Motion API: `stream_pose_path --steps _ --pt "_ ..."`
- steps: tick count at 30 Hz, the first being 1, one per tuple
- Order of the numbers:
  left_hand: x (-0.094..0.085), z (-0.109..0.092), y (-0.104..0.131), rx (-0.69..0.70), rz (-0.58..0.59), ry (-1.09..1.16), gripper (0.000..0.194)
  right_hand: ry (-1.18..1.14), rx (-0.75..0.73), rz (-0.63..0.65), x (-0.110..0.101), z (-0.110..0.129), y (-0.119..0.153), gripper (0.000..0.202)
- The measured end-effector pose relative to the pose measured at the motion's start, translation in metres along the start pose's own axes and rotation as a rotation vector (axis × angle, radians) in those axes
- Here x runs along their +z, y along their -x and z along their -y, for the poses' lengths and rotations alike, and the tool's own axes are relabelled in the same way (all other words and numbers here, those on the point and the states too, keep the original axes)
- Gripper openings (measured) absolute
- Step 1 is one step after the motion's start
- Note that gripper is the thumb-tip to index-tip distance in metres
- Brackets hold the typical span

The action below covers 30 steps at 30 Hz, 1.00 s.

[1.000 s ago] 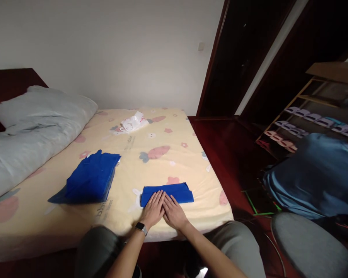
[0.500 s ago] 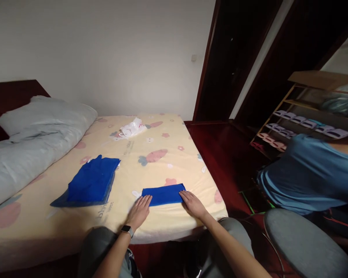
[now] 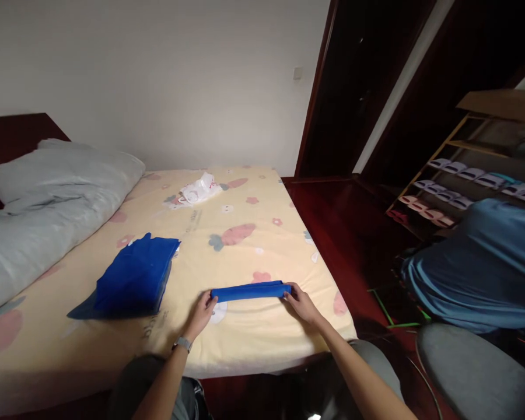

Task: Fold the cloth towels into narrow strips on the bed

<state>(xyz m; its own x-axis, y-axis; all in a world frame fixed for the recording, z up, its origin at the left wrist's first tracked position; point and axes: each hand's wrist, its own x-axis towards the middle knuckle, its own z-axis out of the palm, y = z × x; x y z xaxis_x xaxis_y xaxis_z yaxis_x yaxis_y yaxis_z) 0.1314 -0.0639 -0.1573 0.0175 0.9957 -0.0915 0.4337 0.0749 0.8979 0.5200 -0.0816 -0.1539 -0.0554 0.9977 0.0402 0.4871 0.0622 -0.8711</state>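
A blue cloth (image 3: 250, 291), folded into a narrow strip, lies across the near part of the bed (image 3: 245, 344). At its left end my left hand (image 3: 202, 313) pinches the cloth between thumb and fingers. My right hand (image 3: 300, 302) grips the other end the same way, thumb on the near side. To the left, apart from both hands, rests a loose pile of blue cloths (image 3: 133, 277) with a darker blue piece under it.
A crumpled white plastic bag (image 3: 200, 189) sits farther back on the bed, and a grey quilt (image 3: 56, 198) fills the left. Right of the bed are a shoe rack (image 3: 464, 175), a grey stool (image 3: 472, 373) and a person in a blue shirt (image 3: 481, 268).
The flat blue rectangle has been folded over into a narrower strip. My hands went from lying flat on it to pinching its two ends.
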Motion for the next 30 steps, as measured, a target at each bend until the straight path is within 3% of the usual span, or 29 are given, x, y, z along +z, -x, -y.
stream_pose_path --steps 4,8,12,16,19,23,26,30 --pt "0.012 -0.007 -0.016 -0.043 -0.142 -0.186 0.04 0.06 0.098 -0.017 -0.001 -0.001 -0.021 0.044" --pt "0.018 -0.022 -0.019 0.107 -0.295 -0.604 0.027 0.267 0.141 -0.049 0.004 0.001 -0.033 0.045" --pt "0.019 -0.042 -0.01 0.237 -0.388 -0.908 0.041 0.605 0.096 -0.174 0.01 0.015 -0.033 0.041" --pt "0.029 -0.065 -0.013 0.495 -0.275 -0.941 0.053 0.733 -0.108 -0.287 0.019 0.044 -0.031 0.043" --pt "0.051 -0.078 -0.028 0.643 -0.122 -0.911 0.059 0.675 -0.345 -0.173 0.041 0.063 -0.034 0.051" --pt "0.073 -0.074 -0.044 0.659 0.018 -0.892 0.06 0.67 -0.502 -0.027 0.073 0.06 -0.04 0.064" --pt "0.068 -0.059 -0.042 0.662 0.048 -0.896 0.06 0.699 -0.537 -0.001 0.076 0.041 -0.04 0.064" --pt "0.042 -0.034 -0.032 0.703 0.036 -0.949 0.06 0.737 -0.52 -0.019 0.05 0.018 -0.038 0.062"
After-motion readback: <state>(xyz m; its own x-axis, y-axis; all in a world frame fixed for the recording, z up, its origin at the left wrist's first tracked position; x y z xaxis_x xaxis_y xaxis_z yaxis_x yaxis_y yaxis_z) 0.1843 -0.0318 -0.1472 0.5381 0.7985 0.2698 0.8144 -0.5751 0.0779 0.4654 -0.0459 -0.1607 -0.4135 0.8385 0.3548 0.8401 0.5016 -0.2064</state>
